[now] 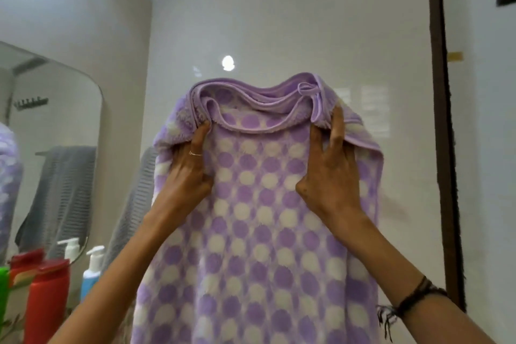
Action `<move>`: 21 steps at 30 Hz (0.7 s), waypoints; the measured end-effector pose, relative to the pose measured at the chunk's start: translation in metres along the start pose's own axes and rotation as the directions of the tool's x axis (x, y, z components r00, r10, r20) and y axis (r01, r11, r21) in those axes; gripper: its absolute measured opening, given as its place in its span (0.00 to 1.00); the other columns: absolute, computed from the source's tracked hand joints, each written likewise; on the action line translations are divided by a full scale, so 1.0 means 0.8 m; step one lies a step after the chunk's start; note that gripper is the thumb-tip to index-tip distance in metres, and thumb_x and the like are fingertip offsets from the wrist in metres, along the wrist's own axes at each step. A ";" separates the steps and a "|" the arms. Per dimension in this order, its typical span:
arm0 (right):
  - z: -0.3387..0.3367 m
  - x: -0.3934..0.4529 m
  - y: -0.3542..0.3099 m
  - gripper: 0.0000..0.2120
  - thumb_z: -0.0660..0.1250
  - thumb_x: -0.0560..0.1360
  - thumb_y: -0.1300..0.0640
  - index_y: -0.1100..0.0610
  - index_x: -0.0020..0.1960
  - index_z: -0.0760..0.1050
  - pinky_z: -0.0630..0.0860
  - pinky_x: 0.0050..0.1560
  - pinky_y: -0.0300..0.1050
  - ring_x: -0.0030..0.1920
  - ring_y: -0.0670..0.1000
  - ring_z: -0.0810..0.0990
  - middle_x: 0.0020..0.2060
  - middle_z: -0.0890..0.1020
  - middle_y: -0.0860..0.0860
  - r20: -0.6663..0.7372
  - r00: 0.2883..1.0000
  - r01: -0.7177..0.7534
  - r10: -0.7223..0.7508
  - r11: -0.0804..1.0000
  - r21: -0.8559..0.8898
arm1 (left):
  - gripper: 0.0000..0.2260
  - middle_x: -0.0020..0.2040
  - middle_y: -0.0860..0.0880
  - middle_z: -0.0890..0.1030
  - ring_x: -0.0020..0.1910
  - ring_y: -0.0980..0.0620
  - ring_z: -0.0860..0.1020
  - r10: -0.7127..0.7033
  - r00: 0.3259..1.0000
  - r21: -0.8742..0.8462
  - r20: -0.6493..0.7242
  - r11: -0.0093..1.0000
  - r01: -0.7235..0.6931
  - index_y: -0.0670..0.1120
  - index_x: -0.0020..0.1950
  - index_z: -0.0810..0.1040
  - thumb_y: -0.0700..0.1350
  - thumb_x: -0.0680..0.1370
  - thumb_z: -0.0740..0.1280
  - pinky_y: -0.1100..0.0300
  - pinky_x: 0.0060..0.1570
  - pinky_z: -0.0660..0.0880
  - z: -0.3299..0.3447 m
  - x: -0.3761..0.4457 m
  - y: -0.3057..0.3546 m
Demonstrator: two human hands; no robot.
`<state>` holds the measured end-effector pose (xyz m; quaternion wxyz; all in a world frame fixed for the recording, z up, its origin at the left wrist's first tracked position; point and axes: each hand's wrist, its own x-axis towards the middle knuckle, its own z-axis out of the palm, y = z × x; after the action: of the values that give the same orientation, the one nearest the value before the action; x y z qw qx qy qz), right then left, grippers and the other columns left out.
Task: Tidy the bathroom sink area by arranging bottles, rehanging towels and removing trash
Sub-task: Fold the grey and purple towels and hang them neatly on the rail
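A purple towel [259, 218] with white and purple dots hangs down in front of the tiled wall, its folded top edge bunched at about head height. My left hand [188, 170] grips the towel near its upper left corner, with fingers tucked under the fold. My right hand [329, 167] holds the upper right part, with fingertips pinching the folded edge. Whatever the towel hangs from is hidden behind the cloth.
At lower left stand a red bottle [46, 299], a green bottle [3, 296] and a blue pump bottle [90, 274]. A mirror [50, 148] on the left wall reflects a grey towel; the grey towel [131, 209] hangs beside it. A dark door frame [444, 120] runs down the right.
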<state>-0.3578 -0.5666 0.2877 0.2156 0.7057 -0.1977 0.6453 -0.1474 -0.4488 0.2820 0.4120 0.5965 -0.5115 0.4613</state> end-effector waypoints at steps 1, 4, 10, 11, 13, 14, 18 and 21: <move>0.006 0.017 -0.002 0.46 0.70 0.55 0.67 0.63 0.72 0.60 0.74 0.58 0.58 0.64 0.70 0.69 0.72 0.48 0.57 0.012 1.000 0.007 -0.007 1.000 -0.006 | 0.43 0.54 0.30 0.77 0.53 0.35 0.75 0.010 1.000 0.019 0.001 1.000 -0.010 0.40 0.74 0.51 0.32 0.62 0.66 0.57 0.58 0.67 0.001 0.022 -0.008; 0.022 0.069 -0.004 0.47 0.71 0.56 0.66 0.60 0.73 0.59 0.73 0.58 0.56 0.65 0.69 0.68 0.74 0.51 0.64 0.056 0.998 0.036 -0.034 0.998 -0.051 | 0.44 0.49 0.30 0.78 0.52 0.35 0.76 0.049 0.998 0.085 -0.027 0.995 -0.046 0.38 0.74 0.55 0.31 0.59 0.69 0.61 0.54 0.63 -0.003 0.087 -0.033; 0.054 0.170 0.009 0.44 0.65 0.66 0.70 0.52 0.76 0.51 0.72 0.57 0.56 0.66 0.69 0.65 0.75 0.44 0.65 0.094 0.985 0.161 -0.144 0.967 -0.200 | 0.45 0.69 0.37 0.69 0.68 0.41 0.68 0.084 0.996 0.006 -0.040 0.996 -0.084 0.46 0.75 0.54 0.30 0.61 0.68 0.58 0.64 0.61 -0.008 0.203 -0.082; 0.062 0.180 0.011 0.43 0.63 0.68 0.70 0.51 0.76 0.48 0.69 0.60 0.56 0.68 0.68 0.64 0.75 0.42 0.65 0.122 0.983 0.164 -0.139 0.960 -0.229 | 0.45 0.70 0.39 0.68 0.68 0.42 0.67 0.083 0.997 -0.037 0.002 0.996 -0.083 0.47 0.75 0.53 0.30 0.62 0.67 0.56 0.64 0.63 -0.001 0.215 -0.087; 0.082 0.184 0.015 0.42 0.60 0.70 0.71 0.50 0.76 0.45 0.68 0.62 0.55 0.68 0.68 0.64 0.75 0.42 0.65 0.216 0.969 0.179 -0.121 0.945 -0.273 | 0.43 0.69 0.39 0.68 0.67 0.42 0.68 0.060 0.991 -0.086 0.122 0.995 -0.050 0.47 0.75 0.54 0.30 0.64 0.68 0.55 0.65 0.66 0.020 0.226 -0.090; 0.092 0.181 0.019 0.43 0.61 0.69 0.71 0.49 0.76 0.45 0.71 0.58 0.54 0.65 0.67 0.67 0.75 0.44 0.64 0.280 0.952 0.204 -0.121 0.935 -0.290 | 0.42 0.68 0.39 0.69 0.66 0.42 0.69 0.046 0.977 -0.114 0.206 0.993 -0.023 0.46 0.75 0.56 0.30 0.65 0.68 0.55 0.64 0.67 0.033 0.224 -0.090; 0.108 0.159 0.026 0.32 0.62 0.69 0.63 0.49 0.72 0.60 0.74 0.42 0.50 0.54 0.61 0.77 0.69 0.65 0.56 0.455 0.878 0.273 -0.147 0.935 -0.225 | 0.14 0.58 0.43 0.80 0.59 0.44 0.77 0.083 0.882 -0.197 0.465 0.980 0.011 0.43 0.60 0.77 0.40 0.75 0.67 0.61 0.56 0.69 0.084 0.196 -0.102; 0.106 0.142 0.026 0.18 0.58 0.75 0.56 0.52 0.64 0.71 0.72 0.49 0.47 0.52 0.56 0.77 0.61 0.76 0.54 0.482 0.854 0.249 -0.195 0.967 -0.050 | 0.13 0.56 0.44 0.81 0.58 0.45 0.76 0.031 0.826 -0.151 0.563 0.986 0.066 0.44 0.54 0.80 0.48 0.80 0.58 0.58 0.57 0.67 0.099 0.178 -0.113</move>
<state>-0.2888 -0.6313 0.3957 0.2727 0.8467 -0.1969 0.4124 -0.0407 -0.5456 0.4001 0.2948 0.6746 -0.6409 0.2174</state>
